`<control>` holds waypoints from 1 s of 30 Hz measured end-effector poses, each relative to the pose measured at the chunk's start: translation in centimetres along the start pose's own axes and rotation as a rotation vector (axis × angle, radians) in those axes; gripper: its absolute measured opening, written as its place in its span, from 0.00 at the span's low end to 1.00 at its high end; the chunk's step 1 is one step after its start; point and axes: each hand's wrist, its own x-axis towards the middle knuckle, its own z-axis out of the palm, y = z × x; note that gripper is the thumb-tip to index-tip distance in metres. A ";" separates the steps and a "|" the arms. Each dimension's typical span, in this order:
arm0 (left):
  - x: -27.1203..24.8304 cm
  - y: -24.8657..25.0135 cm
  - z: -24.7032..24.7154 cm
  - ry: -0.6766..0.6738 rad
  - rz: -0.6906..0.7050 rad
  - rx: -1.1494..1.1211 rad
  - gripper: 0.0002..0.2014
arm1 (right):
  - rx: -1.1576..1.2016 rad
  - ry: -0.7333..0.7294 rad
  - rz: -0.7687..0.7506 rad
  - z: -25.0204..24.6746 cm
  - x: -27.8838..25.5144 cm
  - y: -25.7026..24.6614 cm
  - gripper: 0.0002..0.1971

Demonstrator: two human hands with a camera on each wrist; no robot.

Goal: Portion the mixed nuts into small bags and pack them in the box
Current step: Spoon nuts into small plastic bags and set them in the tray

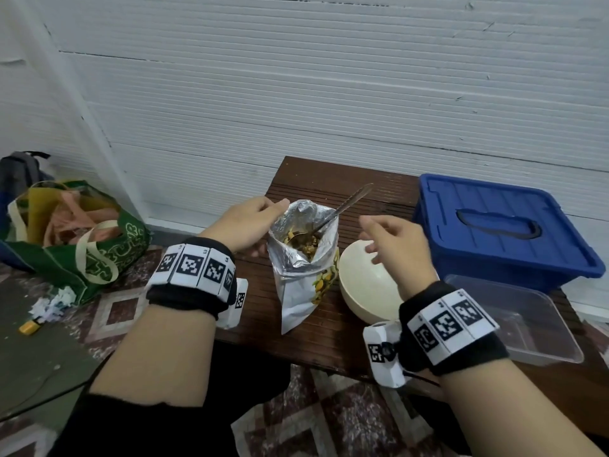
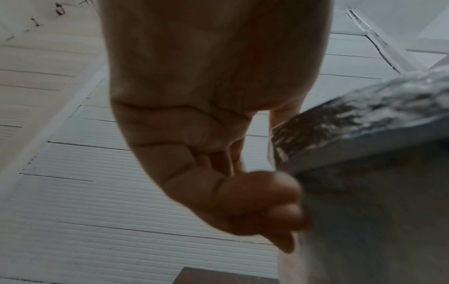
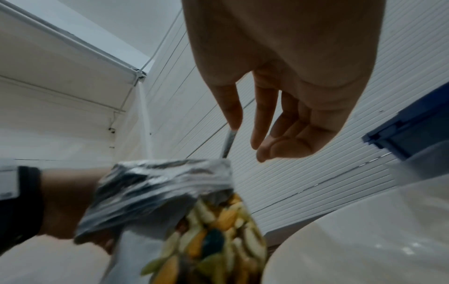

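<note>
Nearest the lens: two bare forearms, each strapped with a black wristband (image 1: 189,280) carrying black-and-white square markers. Left hand (image 1: 245,227) at the open mouth of the foil nut bag (image 1: 301,268), thumb and fingertips pinching the bag's left rim; same pinch seen close in the left wrist view, fingers (image 2: 264,203) curled against the silver edge (image 2: 364,119). Right hand (image 1: 395,247) raised above the cream bowl (image 1: 365,285), fingers loosely spread and slack, holding nothing; confirmed from the right wrist view, with relaxed fingers (image 3: 279,134) hanging clear of the spoon handle (image 3: 228,143).

Bag upright on the dark wooden table (image 1: 329,338), mixed nuts (image 1: 304,244) visible inside, printed nut picture on its front. Metal spoon (image 1: 342,207) standing in the bag, bowl end buried among the nuts, handle leaning up and to the right, untouched. Cream bowl just right of the bag, touching or nearly touching it.

Farther right: clear plastic container (image 1: 527,324) at the table's near right, blue lidded box (image 1: 504,229) behind it, lid on. Off to the left on the patterned floor: green tote bag (image 1: 89,249), scraps of white paper (image 1: 56,303) beside it. Ribbed white wall (image 1: 329,77) behind everything.
</note>
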 end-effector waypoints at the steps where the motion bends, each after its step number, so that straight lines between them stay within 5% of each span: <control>1: 0.1 -0.1 0.0 0.018 0.031 0.053 0.23 | -0.066 0.044 -0.012 -0.8 0.3 0.4 0.04; 4: 0.3 -0.1 0.0 0.055 0.089 0.156 0.25 | -0.353 0.052 -0.016 -2.8 0.8 1.4 0.09; 10: 0.6 0.0 0.7 0.054 0.120 0.133 0.17 | -0.948 -0.254 0.123 -3.5 1.1 3.9 0.27; 25: 1.1 -0.2 0.9 0.068 0.138 0.145 0.18 | -0.915 -0.205 0.062 -2.5 0.3 4.1 0.11; 30: 1.2 -0.4 0.9 0.071 0.142 0.128 0.16 | -0.871 0.032 -0.142 -3.4 0.4 3.2 0.12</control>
